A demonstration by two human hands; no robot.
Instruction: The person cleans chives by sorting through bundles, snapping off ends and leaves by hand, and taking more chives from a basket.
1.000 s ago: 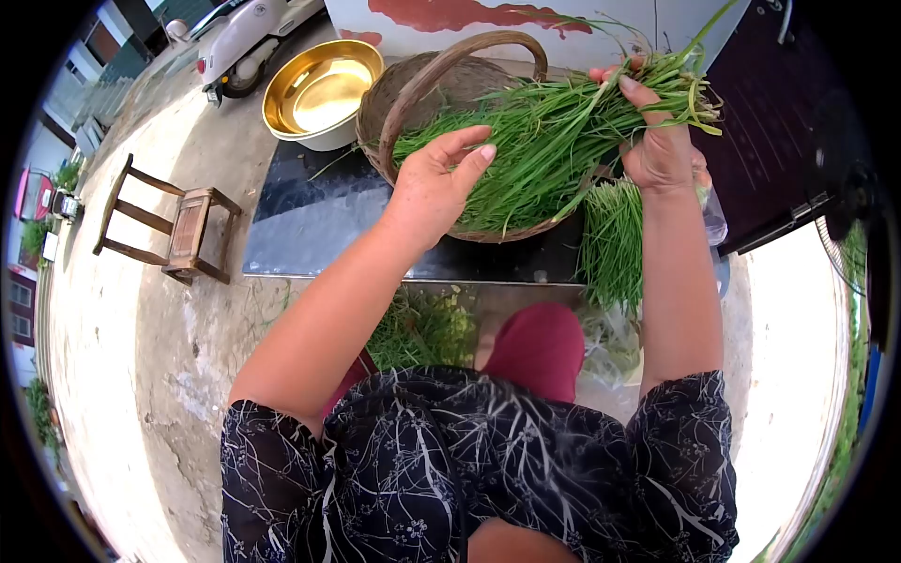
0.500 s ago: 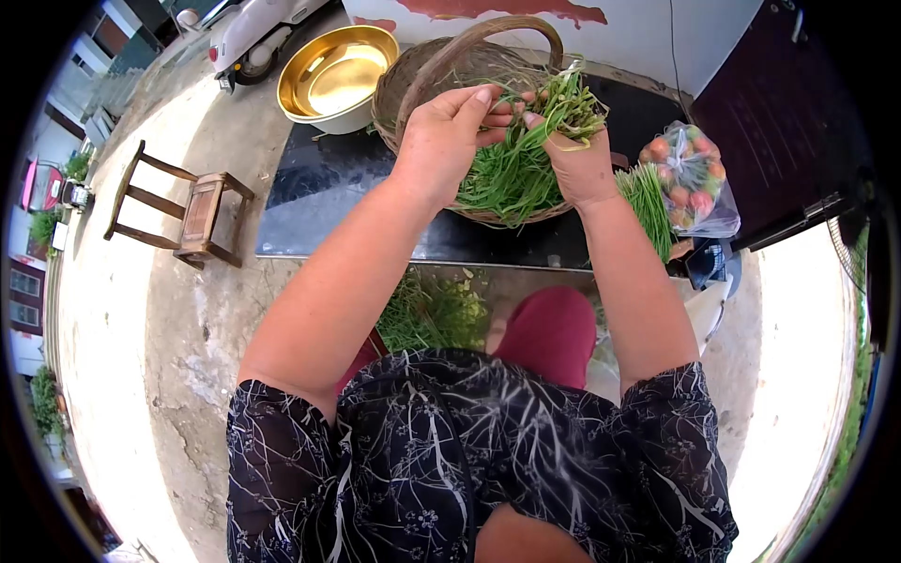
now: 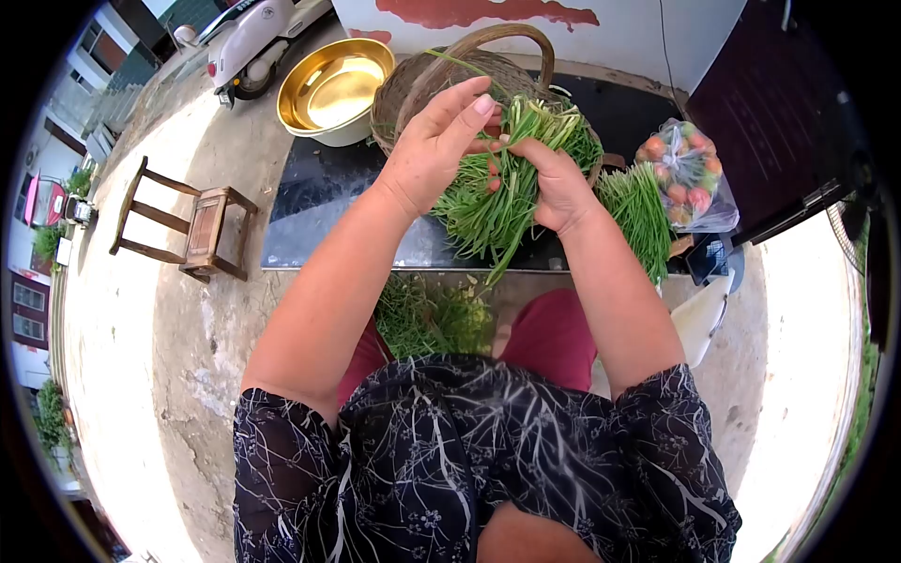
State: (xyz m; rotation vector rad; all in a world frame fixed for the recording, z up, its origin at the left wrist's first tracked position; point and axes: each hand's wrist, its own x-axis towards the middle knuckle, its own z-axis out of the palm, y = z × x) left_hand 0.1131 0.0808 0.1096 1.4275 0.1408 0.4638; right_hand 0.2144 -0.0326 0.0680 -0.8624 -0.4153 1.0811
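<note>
My right hand (image 3: 563,188) is closed round a bunch of long, thin green stalks that look like garlic chives (image 3: 511,192). Their cut ends point up and away, and their leafy ends hang down toward me over the table edge. Just left of the bunch, my left hand (image 3: 434,145) has its fingers stretched and its thumb apart; some fingertips are hidden behind the thumb and leaves. A single loose blade (image 3: 455,63) shows above that hand. Behind both hands stands a wicker basket (image 3: 404,84) with an arched handle, partly covered by the bunch.
On the black table (image 3: 319,230) are a golden basin (image 3: 324,70), another chive bundle (image 3: 635,211) and a plastic bag of red and green fruit (image 3: 683,178). A wooden chair (image 3: 202,230) stands left. Green trimmings (image 3: 413,314) lie below the table edge. A scooter (image 3: 258,42) is parked behind.
The bunch has come toward me out of the basket and now hangs over the table's front. My right hand moved down with it; my left fingers have parted from their pinch.
</note>
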